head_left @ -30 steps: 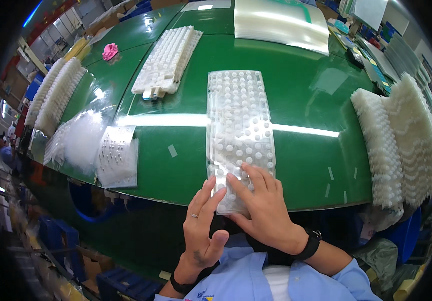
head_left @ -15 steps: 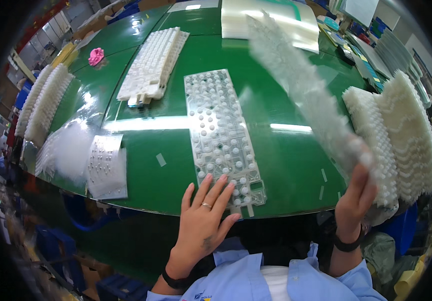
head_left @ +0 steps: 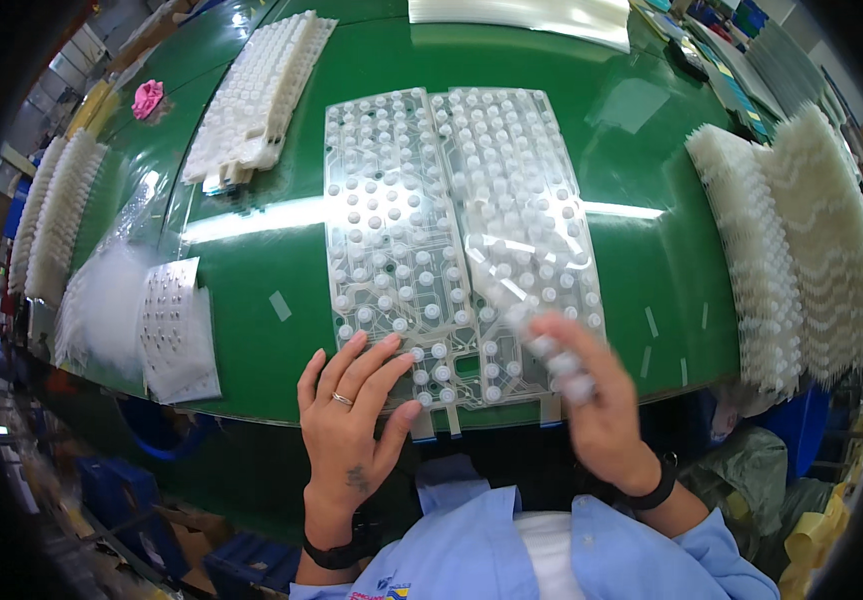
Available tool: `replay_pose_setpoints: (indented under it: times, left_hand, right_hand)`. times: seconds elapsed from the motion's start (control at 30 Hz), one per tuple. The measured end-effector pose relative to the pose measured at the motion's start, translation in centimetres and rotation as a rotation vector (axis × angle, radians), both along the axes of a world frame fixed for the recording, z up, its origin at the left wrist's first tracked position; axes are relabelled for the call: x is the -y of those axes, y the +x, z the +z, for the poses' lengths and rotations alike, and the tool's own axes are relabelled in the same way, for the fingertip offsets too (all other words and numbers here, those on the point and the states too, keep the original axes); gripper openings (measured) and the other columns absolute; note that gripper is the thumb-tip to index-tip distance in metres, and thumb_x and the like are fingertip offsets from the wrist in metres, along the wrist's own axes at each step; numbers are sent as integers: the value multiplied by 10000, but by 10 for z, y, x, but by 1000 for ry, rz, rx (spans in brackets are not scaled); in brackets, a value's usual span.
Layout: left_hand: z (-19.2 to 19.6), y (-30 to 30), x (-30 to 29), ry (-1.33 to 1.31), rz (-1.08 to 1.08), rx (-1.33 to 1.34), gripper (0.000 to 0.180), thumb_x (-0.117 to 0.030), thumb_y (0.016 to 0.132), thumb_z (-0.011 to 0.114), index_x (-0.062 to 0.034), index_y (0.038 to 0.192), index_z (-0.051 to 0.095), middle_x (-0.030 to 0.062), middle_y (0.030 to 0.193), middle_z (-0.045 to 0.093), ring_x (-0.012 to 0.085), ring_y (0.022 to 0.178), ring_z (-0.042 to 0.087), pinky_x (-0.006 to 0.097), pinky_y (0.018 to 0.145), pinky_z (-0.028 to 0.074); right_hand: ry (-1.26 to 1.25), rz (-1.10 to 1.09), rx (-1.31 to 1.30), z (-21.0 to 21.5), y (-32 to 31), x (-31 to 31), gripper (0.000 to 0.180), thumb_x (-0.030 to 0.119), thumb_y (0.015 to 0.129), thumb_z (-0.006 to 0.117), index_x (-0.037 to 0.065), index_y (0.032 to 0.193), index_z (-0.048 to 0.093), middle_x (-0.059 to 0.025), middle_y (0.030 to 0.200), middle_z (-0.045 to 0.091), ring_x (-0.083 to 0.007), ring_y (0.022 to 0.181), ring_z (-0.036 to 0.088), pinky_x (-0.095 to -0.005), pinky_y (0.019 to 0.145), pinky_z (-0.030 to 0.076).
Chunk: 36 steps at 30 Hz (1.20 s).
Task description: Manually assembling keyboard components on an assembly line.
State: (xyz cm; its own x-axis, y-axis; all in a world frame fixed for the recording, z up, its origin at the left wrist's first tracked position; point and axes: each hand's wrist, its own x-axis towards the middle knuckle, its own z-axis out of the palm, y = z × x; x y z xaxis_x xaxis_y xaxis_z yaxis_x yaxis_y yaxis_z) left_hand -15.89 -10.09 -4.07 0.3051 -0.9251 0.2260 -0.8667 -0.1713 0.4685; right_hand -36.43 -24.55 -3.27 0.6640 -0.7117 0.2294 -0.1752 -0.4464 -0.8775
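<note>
Head view: w/ L hand (head_left: 351,412) spread over domed sheet (head_left: 381,270), 7 o'clock; w/ R hand (head_left: 603,408) pinching curled film (head_left: 559,364), 4 o'clock; might crease if tugged askew.

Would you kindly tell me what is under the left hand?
Under the left hand is the near-left corner of the left white-domed membrane sheet, lying on the green table. Whatever domes lie directly beneath the fingers are covered.

We look down through one head-worn fisheye camera, close above the near edge of the green table (head_left: 651,280), facing across it toward its far side.
</note>
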Motion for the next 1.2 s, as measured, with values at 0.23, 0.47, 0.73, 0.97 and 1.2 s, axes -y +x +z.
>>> replay_pose_setpoints:
  times: [0.23,0.47,0.73,0.97,1.2]
  left_hand:
    - [15,-13,2,-66,-20,1,416,-327,865,625,-65,1189,615,124,1304,572,365,1316,411,499,1093,246]
    - [20,-48,39,168,-330,-79,524,-364,823,663,-138,1288,579,91,1399,494,359,1345,373,507,1105,208]
    - [8,-23,20,143,-262,-9,456,-304,801,677,-178,1236,624,45,1367,534,291,1314,425,479,1088,233]
    - [12,-17,19,-108,-305,-49,371,-312,818,682,-158,1154,652,34,1316,571,288,1272,483,455,1072,299]
    - [24,118,-50,-341,587,138,281,-154,916,564,44,1098,643,237,1256,581,391,1220,513,438,1042,359]
  right_hand:
    - [-168,-361,388,47,-41,39,422,209,1041,322,-29,1373,428,-218,1392,461,-326,1305,434,-456,1113,293]
    - [-392,11,-561,11,-74,42,500,-17,772,569,116,1253,603,-117,1378,507,-370,1334,386,-496,1105,258]
    - [-431,83,-585,8,-59,34,581,322,717,716,133,1253,596,-142,1399,465,-376,1350,344,-533,1116,217]
    - [-452,15,-572,7,-69,26,612,363,740,724,93,1265,560,-163,1403,449,-405,1354,326,-553,1116,196]
    - [47,651,300,40,-91,11,533,368,842,666,36,1238,541,-243,1359,454,-333,1106,535,-448,934,400]
